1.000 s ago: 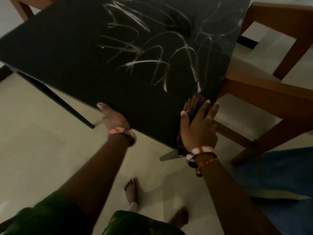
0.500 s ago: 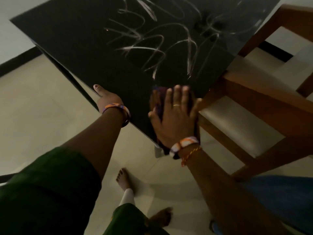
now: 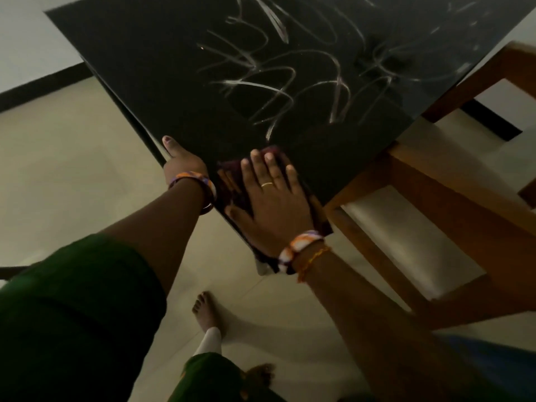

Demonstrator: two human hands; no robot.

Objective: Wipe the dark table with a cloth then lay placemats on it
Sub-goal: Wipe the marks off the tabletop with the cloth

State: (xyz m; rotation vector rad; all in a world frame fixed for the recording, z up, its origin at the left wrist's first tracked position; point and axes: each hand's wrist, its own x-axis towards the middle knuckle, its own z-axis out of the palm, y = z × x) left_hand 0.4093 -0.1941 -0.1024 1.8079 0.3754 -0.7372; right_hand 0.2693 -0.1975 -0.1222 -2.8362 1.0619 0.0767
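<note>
The dark glossy table (image 3: 179,71) fills the upper view, with pale smear lines (image 3: 278,82) curling over its middle. A dark maroon cloth (image 3: 232,181) lies on the near corner of the table. My right hand (image 3: 272,198) presses flat on the cloth with fingers spread. My left hand (image 3: 181,162) grips the table's near left edge, thumb on top, right beside the cloth. No placemats are in view.
A wooden chair (image 3: 452,198) with a pale seat cushion stands close against the table's right side. A second wooden chair frame (image 3: 493,71) shows at the upper right. Pale tiled floor (image 3: 72,175) and my bare feet lie below. Something blue (image 3: 493,361) sits at the lower right.
My right hand has slid the cloth leftward along the near edge, from the right corner toward my left hand. The left hand stays on the table edge.
</note>
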